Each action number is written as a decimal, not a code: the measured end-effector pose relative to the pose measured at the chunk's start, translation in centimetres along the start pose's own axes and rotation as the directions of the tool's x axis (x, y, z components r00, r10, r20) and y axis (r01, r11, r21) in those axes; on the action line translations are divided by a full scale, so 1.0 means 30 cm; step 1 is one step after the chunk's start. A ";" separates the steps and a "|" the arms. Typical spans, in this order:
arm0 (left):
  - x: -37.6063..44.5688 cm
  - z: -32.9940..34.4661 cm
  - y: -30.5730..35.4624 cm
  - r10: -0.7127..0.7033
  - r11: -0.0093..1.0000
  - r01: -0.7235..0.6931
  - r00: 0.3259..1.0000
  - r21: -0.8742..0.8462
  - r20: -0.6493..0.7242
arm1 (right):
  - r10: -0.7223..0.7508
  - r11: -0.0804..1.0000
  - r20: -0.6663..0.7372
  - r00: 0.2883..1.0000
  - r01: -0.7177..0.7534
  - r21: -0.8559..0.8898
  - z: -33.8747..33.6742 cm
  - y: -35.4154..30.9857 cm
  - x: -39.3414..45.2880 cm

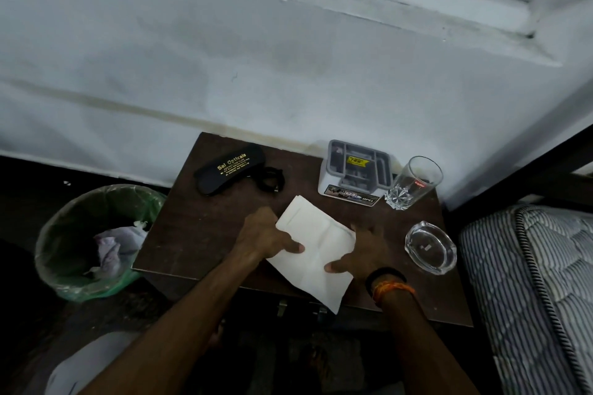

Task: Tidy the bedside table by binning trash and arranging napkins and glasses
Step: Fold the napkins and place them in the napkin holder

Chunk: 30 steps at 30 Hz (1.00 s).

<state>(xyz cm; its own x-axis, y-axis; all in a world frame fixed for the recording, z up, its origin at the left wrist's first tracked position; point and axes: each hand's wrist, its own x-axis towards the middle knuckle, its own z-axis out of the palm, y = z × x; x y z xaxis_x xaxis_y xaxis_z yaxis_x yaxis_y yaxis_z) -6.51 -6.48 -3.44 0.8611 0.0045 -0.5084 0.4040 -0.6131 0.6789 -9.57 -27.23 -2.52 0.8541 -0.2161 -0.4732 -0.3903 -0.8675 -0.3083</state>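
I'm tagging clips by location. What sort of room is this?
Most likely a bedroom, at a bedside table: a striped mattress sits just beside it, and the table holds a spectacle case, a drinking glass and a napkin.

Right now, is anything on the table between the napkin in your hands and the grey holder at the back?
Nothing visible. Left hand and right hand hold the napkin; bare table runs to the grey holder. The glass stands right of it.
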 end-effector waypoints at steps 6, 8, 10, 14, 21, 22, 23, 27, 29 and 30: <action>0.007 0.000 0.006 0.052 0.997 -0.049 0.997 -0.064 0.054 | -0.004 0.999 -0.017 1.000 0.003 -0.032 -0.010 -0.007 0.022; 0.005 -0.005 0.008 0.076 0.997 -0.075 0.994 -0.017 0.078 | -0.002 0.999 -0.015 1.000 0.002 -0.044 -0.014 -0.008 0.027; 0.005 -0.009 0.008 0.126 0.991 -0.129 0.988 0.031 0.090 | -0.012 0.999 -0.011 1.000 0.011 -0.054 -0.018 -0.005 0.033; -0.013 -0.016 0.023 0.269 0.958 -0.277 0.958 0.075 0.103 | -0.043 0.999 0.010 0.999 0.042 0.013 -0.028 0.003 0.045; 0.001 -0.024 0.022 0.370 0.929 -0.369 0.929 -0.028 0.014 | -0.069 0.960 -0.044 0.997 0.079 0.267 -0.052 0.028 0.061; 0.003 -0.027 0.022 0.376 0.926 -0.375 0.927 -0.048 0.002 | -0.070 0.955 -0.053 0.996 0.083 0.283 -0.055 0.030 0.065; 0.005 -0.030 0.021 0.375 0.925 -0.375 0.927 -0.068 -0.009 | -0.069 0.941 -0.063 0.996 0.086 0.328 -0.056 0.032 0.072; 0.019 -0.041 0.013 0.302 0.925 -0.306 0.952 -0.224 -0.050 | -0.109 0.764 -0.109 0.988 0.154 0.626 -0.068 0.029 0.078; 0.023 -0.050 0.014 0.234 0.912 -0.228 0.972 -0.342 -0.026 | -0.128 0.616 -0.107 0.986 0.164 0.770 -0.081 0.013 0.063; 0.022 -0.057 0.017 0.205 0.897 -0.188 0.979 -0.400 0.000 | -0.138 0.540 -0.100 0.985 0.160 0.826 -0.086 0.005 0.056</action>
<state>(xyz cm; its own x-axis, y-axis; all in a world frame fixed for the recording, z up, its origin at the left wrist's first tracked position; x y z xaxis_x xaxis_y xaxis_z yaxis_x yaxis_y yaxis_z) -5.21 -5.42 -2.52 0.9258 -0.1209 -0.3582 0.3240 -0.2347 0.9165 -7.30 -28.89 -1.23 0.9299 -0.1379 -0.3410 -0.3585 -0.1326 -0.9241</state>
